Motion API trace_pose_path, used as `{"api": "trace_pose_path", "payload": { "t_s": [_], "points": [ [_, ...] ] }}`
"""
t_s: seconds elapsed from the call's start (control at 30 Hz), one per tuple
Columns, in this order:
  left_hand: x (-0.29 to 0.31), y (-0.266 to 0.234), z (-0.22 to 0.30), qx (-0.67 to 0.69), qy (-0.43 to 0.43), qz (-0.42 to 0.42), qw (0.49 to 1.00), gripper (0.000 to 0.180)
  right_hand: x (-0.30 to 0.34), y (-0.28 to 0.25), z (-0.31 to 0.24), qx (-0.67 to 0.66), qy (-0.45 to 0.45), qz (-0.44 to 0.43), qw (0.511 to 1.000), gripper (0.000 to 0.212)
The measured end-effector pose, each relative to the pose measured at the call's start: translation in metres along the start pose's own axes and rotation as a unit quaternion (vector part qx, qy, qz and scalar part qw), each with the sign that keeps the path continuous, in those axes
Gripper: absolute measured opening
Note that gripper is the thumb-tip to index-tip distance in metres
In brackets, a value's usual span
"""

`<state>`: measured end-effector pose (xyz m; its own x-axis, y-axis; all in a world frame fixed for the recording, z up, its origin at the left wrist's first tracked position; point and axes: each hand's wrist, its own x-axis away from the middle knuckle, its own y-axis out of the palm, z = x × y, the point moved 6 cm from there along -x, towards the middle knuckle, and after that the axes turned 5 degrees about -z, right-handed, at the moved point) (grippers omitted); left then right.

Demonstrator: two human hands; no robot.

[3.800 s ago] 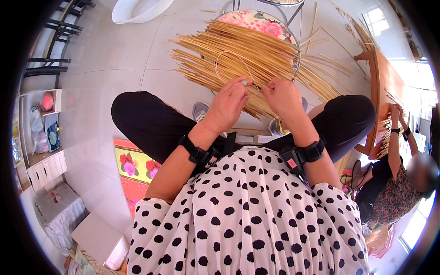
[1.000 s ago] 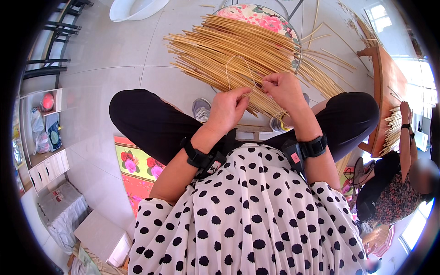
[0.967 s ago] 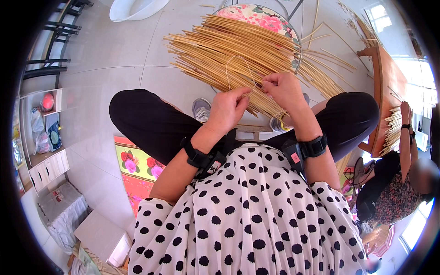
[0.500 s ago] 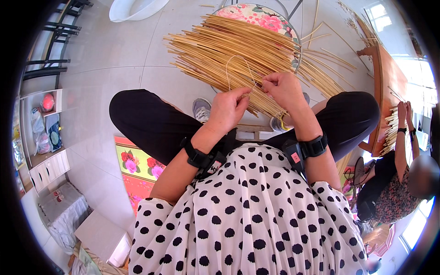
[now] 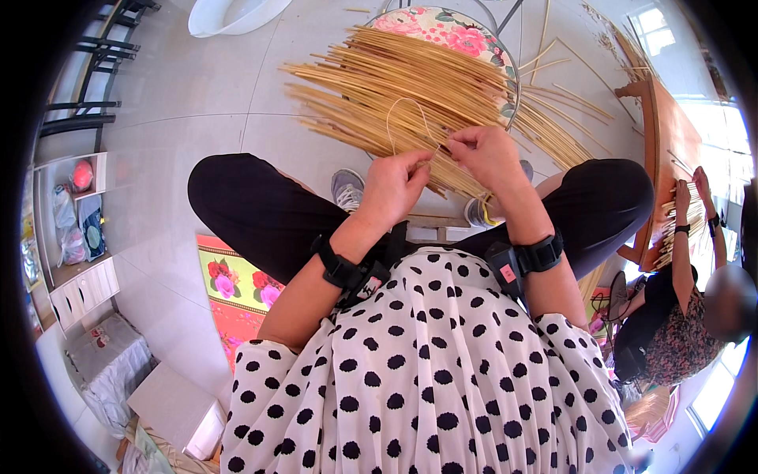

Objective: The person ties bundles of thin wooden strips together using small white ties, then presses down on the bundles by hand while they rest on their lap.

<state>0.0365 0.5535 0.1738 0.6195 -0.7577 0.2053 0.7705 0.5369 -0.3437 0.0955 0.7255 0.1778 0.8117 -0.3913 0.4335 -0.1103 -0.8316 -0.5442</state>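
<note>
Just beyond my knees lies a wide row of thin straw-coloured stalks (image 5: 430, 67), fanned on a round flowered stool or table top. At its near edge my left hand (image 5: 397, 183) is closed in a pinch on a thin pale string (image 5: 407, 100), which loops up over the stalks. To its right my right hand (image 5: 482, 154) also pinches, thumb against forefinger, at the other part of that string. The fingertips of both hands are a short gap apart. Where exactly the string ends run is too fine to make out.
The flowered round top (image 5: 450, 30) has a metal rim. Loose stalks (image 5: 564, 103) lie on the floor to the right, by a brown wooden table (image 5: 667, 150). A co-worker (image 5: 671, 324) handles stalks there. A white basin (image 5: 237, 14) stands far left.
My two hands have barely moved, and the string loop has shifted slightly. The stalks' left ends look blurred, stirring a little. The co-worker's hands have moved apart.
</note>
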Motion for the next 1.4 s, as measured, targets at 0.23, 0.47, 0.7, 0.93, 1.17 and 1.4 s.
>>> {"api": "trace_pose_path", "payload": {
  "t_s": [0.23, 0.47, 0.7, 0.93, 1.17, 1.4],
  "points": [
    [0.002, 0.001, -0.007, 0.039, -0.008, -0.003, 0.999, 0.023, -0.004, 0.006, 0.004, -0.007, -0.001, 0.005, 1.0, 0.021],
    [0.01, -0.005, 0.001, 0.023, -0.006, -0.004, 1.0, 0.024, -0.004, 0.003, 0.003, -0.008, 0.007, 0.007, 1.0, 0.021],
    [0.008, -0.005, 0.004, 0.018, 0.001, -0.001, 1.0, 0.023, -0.003, 0.001, -0.001, 0.005, 0.028, -0.002, 1.0, 0.022],
    [0.009, -0.004, 0.0, 0.019, 0.002, 0.002, 1.0, 0.023, -0.004, 0.002, 0.002, 0.005, 0.015, 0.002, 1.0, 0.021],
    [0.01, -0.004, -0.001, 0.034, -0.005, 0.004, 0.999, 0.022, -0.003, 0.002, 0.0, 0.005, 0.019, -0.001, 1.0, 0.021],
    [0.009, 0.001, -0.009, 0.024, 0.014, 0.022, 0.999, 0.021, -0.003, 0.003, 0.001, 0.013, 0.002, 0.011, 1.0, 0.02]
  ]
}}
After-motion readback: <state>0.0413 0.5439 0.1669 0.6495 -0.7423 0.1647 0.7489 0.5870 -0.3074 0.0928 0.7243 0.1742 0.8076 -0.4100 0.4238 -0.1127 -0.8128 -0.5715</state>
